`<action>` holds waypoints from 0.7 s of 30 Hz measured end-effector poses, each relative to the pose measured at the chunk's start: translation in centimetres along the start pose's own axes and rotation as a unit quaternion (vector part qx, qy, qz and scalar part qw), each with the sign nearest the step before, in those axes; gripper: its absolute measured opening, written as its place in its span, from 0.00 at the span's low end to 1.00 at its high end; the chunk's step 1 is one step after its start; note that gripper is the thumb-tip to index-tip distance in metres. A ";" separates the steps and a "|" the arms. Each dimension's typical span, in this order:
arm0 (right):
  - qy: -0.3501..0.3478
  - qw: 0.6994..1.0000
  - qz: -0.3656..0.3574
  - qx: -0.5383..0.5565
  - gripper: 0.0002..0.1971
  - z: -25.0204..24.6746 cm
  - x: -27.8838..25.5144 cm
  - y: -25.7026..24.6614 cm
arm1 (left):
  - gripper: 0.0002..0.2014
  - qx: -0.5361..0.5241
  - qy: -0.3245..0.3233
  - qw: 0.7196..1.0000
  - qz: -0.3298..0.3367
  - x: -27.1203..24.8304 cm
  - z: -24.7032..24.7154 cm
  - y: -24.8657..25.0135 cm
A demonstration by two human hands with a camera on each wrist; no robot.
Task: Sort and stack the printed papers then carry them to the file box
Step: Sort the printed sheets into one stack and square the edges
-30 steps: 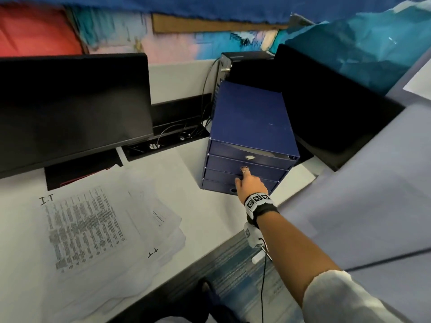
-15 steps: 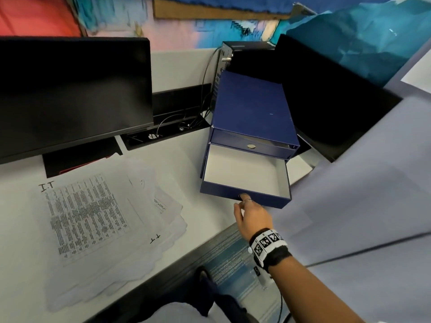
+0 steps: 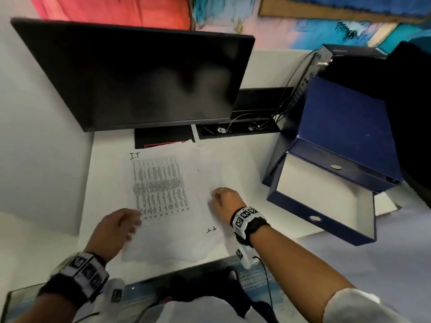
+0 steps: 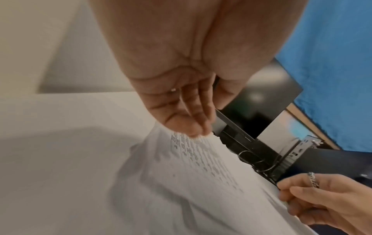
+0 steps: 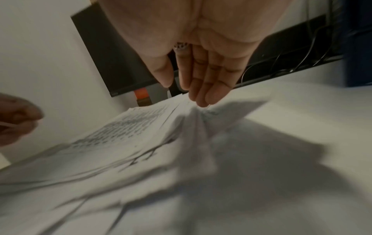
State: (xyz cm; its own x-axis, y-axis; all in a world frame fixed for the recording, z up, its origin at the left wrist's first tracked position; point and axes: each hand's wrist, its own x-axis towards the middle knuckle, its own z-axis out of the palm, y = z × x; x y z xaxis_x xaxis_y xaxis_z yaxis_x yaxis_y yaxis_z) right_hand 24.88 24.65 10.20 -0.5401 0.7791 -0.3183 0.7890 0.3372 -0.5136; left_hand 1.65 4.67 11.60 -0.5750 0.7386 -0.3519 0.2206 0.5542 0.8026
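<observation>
A loose pile of printed papers [image 3: 163,183] lies on the white desk [image 3: 268,217], its top sheet marked "I.T". My left hand [image 3: 135,222] is at the pile's near left edge. In the left wrist view its fingertips [image 4: 197,132] are nearly straight and touch a raised paper edge [image 4: 191,167], with the thumb apart. My right hand [image 3: 219,194] is at the pile's right edge. There its thumb and curled fingers [image 4: 286,194] pinch the sheets, and the paper [image 5: 130,135] bunches up under the fingertips [image 5: 205,103]. The blue file box [image 3: 349,127] stands to the right, with one drawer [image 3: 326,227] pulled out.
A black monitor [image 3: 140,78] stands behind the papers, with a cable tray [image 3: 238,130] beside its base. A computer case [image 3: 326,59] and a second dark screen [image 3: 410,89] sit behind the file box. The desk's front edge runs just below both wrists.
My right hand pulled the drawer out, let it go and moved left to the papers. My left hand has come into view at the pile. My head has turned left.
</observation>
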 end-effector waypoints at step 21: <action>-0.004 0.955 0.233 0.186 0.26 3.9 5.9 -7.3 | 0.26 0.087 0.048 0.994 -0.035 7.0 2.3 -3.2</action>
State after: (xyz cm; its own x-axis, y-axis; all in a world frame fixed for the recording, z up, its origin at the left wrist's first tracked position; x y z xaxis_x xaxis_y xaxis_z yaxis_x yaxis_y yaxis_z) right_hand 14.82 24.75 8.95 -0.1600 0.7939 -0.5867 0.7864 -0.2568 -0.5619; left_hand -1.29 8.94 5.45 -0.6648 0.6600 -0.3499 0.3048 0.6674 0.6795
